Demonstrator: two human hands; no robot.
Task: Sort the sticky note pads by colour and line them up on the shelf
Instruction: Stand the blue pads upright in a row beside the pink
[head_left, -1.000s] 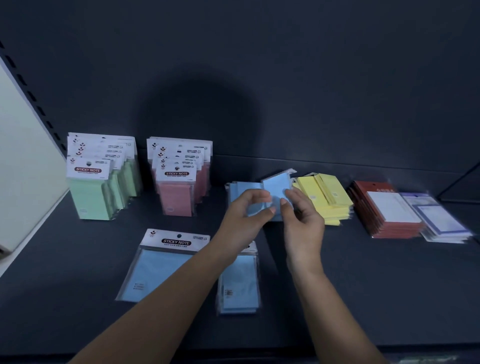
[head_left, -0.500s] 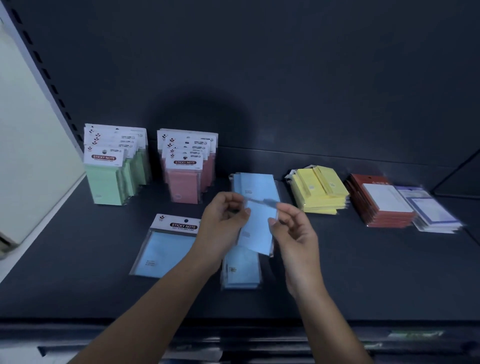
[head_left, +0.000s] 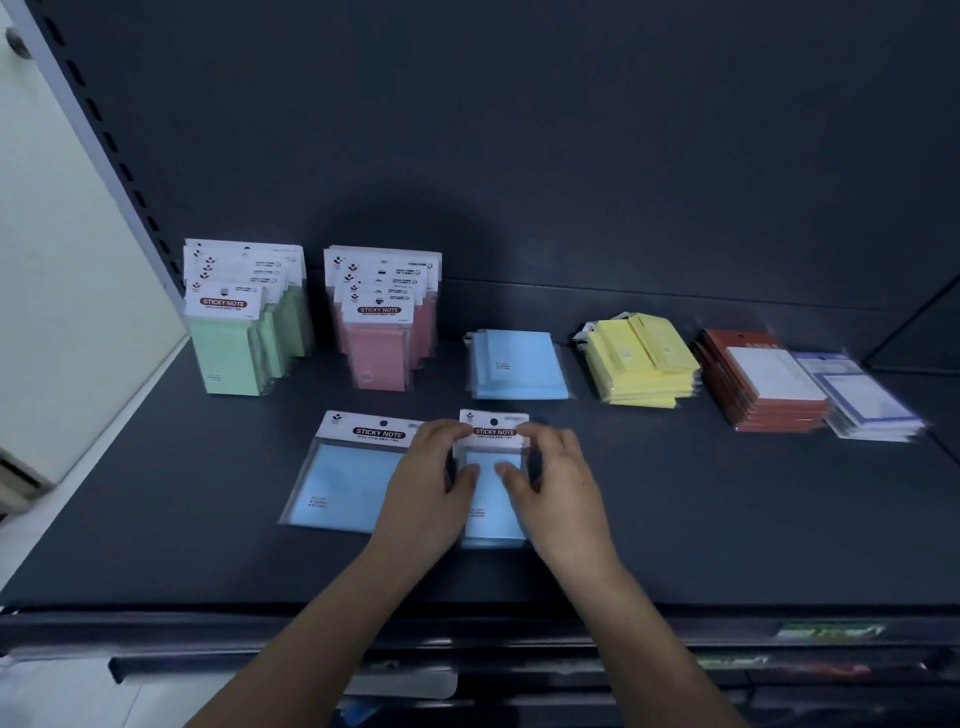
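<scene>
Nearest, at six o'clock on the dark grey metal shelf (head_left: 156, 519), the left hand (head_left: 423, 491) and the right hand (head_left: 563, 491) meet over a narrow blue sticky note pack (head_left: 493, 501) in a clear sleeve with a white header card. A second ago both hands were up at the flat blue pile at the back. Half a second ago the pack hung in the air between them. Now it is down, face up, with its header towards twelve o'clock. It seems to lie on another blue pack, whose lower edge shows beneath it. Each hand pinches a side edge, forefinger curled at a header corner and thumb on the blue face; neither has let go

At nine o'clock of it, just beside the left hand, lies a wide blue sticky note pack (head_left: 348, 483) with the same white header, flat and in the same place as before

Farther off at twelve o'clock sits the flat stack of blue pads (head_left: 519, 364), the source of this pack. At ten o'clock the row of green packs (head_left: 234, 338) and at eleven the row of pink packs (head_left: 379, 338) stand upright in line. From one to two o'clock lie the yellow stack (head_left: 641, 358), the red-brown stack (head_left: 758, 387) and the pale purple stack (head_left: 865, 397), all flat

My reading is that blue is the colour in hand. The blue packs are being gathered header-up at the front, probably to stand beside the pink, and the yellow, red-brown and purple still wait
</scene>
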